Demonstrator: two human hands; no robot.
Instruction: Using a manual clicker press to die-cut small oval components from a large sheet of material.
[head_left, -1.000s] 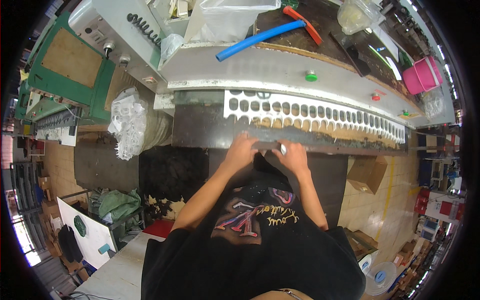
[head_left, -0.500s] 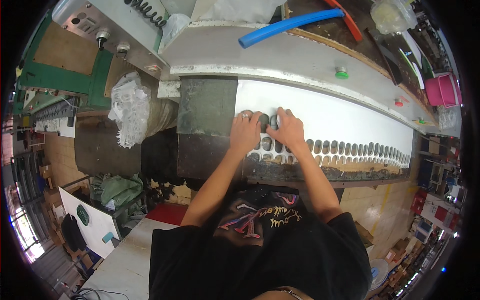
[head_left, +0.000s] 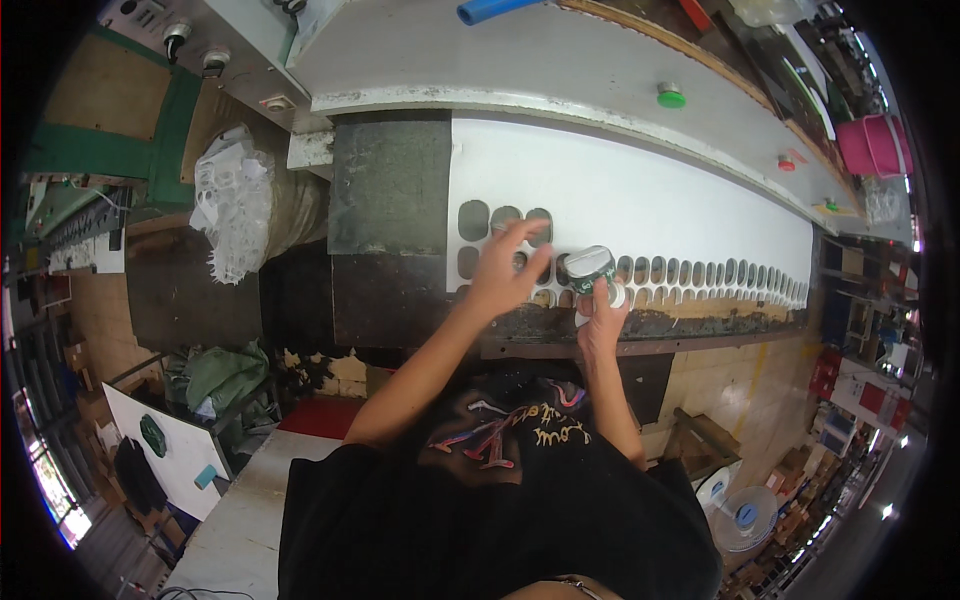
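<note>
A white sheet (head_left: 640, 190) lies under the press beam, with long rows of oval holes punched along its near edge. Three larger-looking oval holes form a short second row at its left end. My right hand (head_left: 602, 312) grips an oval dark-green cutting die (head_left: 588, 270) from the near side, holding it tilted above the punched strip. Something white fills the die's upturned face. To the left, my left hand (head_left: 507, 272) hovers over the punched holes with fingers spread, slightly blurred and holding nothing.
Beyond the sheet runs the grey press beam (head_left: 480, 70), carrying a green button (head_left: 670, 95). A dark cutting pad (head_left: 390, 185) shows left of the sheet. Farther left hangs a clear bag of white scraps (head_left: 232, 205). A fan (head_left: 745, 517) stands at the lower right.
Both hands were together at the die on the sheet. My right hand has lifted and tilted it toward me and rightward; my left hand has let go. The whole view has shifted.
</note>
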